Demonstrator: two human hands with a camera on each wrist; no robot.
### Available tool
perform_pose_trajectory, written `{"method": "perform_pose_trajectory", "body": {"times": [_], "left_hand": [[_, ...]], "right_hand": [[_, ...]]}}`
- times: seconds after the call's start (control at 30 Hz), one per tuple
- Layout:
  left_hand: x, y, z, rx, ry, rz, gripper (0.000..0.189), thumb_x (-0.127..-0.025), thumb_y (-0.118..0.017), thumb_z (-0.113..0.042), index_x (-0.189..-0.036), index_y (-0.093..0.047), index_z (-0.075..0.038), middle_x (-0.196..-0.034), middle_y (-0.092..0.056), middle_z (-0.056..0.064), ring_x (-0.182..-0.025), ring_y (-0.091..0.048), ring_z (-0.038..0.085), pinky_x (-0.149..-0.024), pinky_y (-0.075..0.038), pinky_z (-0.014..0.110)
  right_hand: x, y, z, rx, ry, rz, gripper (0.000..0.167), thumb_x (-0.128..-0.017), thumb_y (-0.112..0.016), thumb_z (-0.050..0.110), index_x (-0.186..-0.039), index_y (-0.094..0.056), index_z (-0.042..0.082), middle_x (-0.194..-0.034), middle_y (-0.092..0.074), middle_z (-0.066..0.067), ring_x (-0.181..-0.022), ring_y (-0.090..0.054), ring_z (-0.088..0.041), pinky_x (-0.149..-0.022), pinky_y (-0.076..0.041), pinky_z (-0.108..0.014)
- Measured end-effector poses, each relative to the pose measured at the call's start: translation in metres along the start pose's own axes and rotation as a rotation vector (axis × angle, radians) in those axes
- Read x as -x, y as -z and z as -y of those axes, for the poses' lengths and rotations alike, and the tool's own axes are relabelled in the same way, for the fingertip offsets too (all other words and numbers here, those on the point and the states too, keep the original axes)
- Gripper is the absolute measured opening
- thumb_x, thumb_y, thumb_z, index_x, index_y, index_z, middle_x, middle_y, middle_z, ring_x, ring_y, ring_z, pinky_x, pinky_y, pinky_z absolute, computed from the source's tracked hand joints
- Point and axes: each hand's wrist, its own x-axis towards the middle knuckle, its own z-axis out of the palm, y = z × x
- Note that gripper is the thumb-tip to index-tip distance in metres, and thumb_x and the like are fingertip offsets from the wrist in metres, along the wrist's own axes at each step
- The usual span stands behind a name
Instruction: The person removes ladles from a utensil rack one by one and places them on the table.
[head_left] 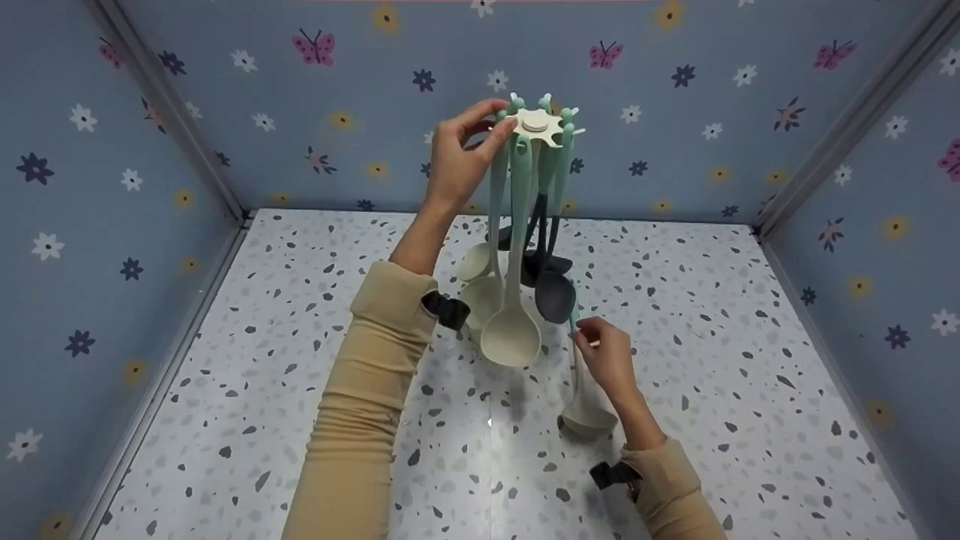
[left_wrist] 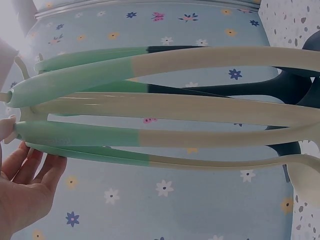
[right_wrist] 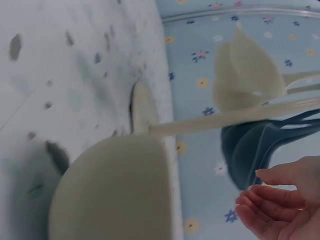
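Observation:
A cream utensil stand [head_left: 535, 122] rises from the table, its notched round top ringed with hooks. My left hand [head_left: 461, 154] pinches the edge of that top between thumb and fingers; in the left wrist view the fingers [left_wrist: 42, 167] lie beside the green handle ends. Cream utensils hang on the left side, including a ladle [head_left: 511, 336] in front; dark ones, among them a dark spoon [head_left: 555, 296], hang on the right. Lower down, my right hand [head_left: 607, 356] pinches the green-and-cream handle of another cream ladle [head_left: 589, 418], held bowl down, apart from the stand.
Speckled white table [head_left: 300, 450] lies beneath the stand. Blue flowered panels, such as the back panel [head_left: 360, 142], enclose the left, back and right sides. The stand's post [right_wrist: 200, 122] meets its base [right_wrist: 143, 107] near the back panel. Black straps sit on both sleeves.

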Motion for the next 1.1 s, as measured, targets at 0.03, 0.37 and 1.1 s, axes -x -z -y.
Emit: {"method": "perform_pose_trajectory", "body": {"times": [0.03,0.37,1.1], "left_hand": [[0.000,0.000,0.000,-0.004,-0.006,0.003,0.026,-0.084,-0.059,-0.004,-0.106,-0.059,0.010,-0.111,-0.057,0.018,-0.094,-0.056,0.019,-0.080,-0.045,0.025],[0.000,0.001,0.001,-0.018,-0.029,0.006,0.026,-0.084,-0.058,-0.004,-0.106,-0.059,0.009,-0.112,-0.056,0.020,-0.094,-0.056,0.020,-0.079,-0.046,0.025],[0.000,0.001,0.002,-0.032,-0.011,0.002,0.026,-0.084,-0.059,-0.005,-0.106,-0.059,0.009,-0.112,-0.057,0.017,-0.095,-0.055,0.019,-0.081,-0.045,0.026]], "right_hand": [[0.000,0.000,0.005,-0.019,0.023,-0.020,0.013,-0.082,-0.062,0.007,-0.091,-0.064,-0.003,-0.079,-0.063,-0.009,-0.070,-0.060,-0.019,-0.061,-0.050,-0.033],[-0.012,-0.003,0.050,-0.259,0.283,-0.197,0.016,-0.081,-0.064,0.009,-0.092,-0.063,-0.003,-0.085,-0.063,-0.010,-0.077,-0.060,-0.018,-0.064,-0.050,-0.032],[-0.035,-0.033,0.079,-0.420,0.318,-0.161,0.027,-0.075,-0.070,0.006,-0.097,-0.060,-0.005,-0.091,-0.061,-0.017,-0.082,-0.060,-0.031,-0.069,-0.049,-0.040]]}}
